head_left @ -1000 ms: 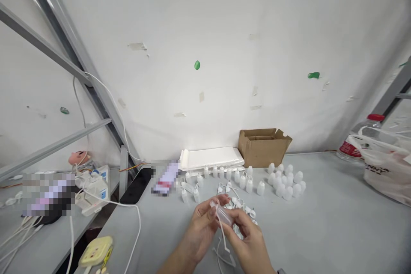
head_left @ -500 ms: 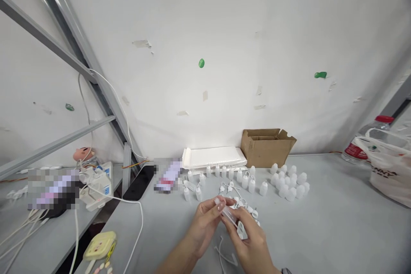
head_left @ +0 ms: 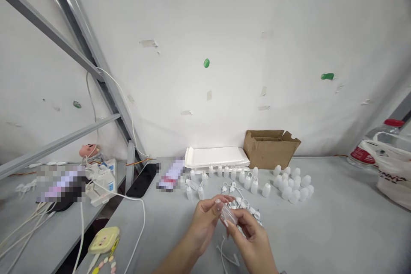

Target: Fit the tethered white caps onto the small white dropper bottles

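My left hand and my right hand meet over the front middle of the table. Between them is a small clear plastic bottle, tilted, its narrow end at my left thumb. Both hands pinch it, and the fingers cover part of it. Just behind my right hand lies a loose pile of small white caps with loops. Beyond these stand several small white capped bottles in uneven rows. To the right is a cluster of translucent rounded bottles.
An open cardboard box and a white flat package sit against the wall. A black phone, a yellow case and white cables lie left. At right are a plastic bag and a large red-capped bottle.
The clear bottle has turned between my fingers, and my right fingers have shifted on it. The whole scene has slid slightly rightward in view.
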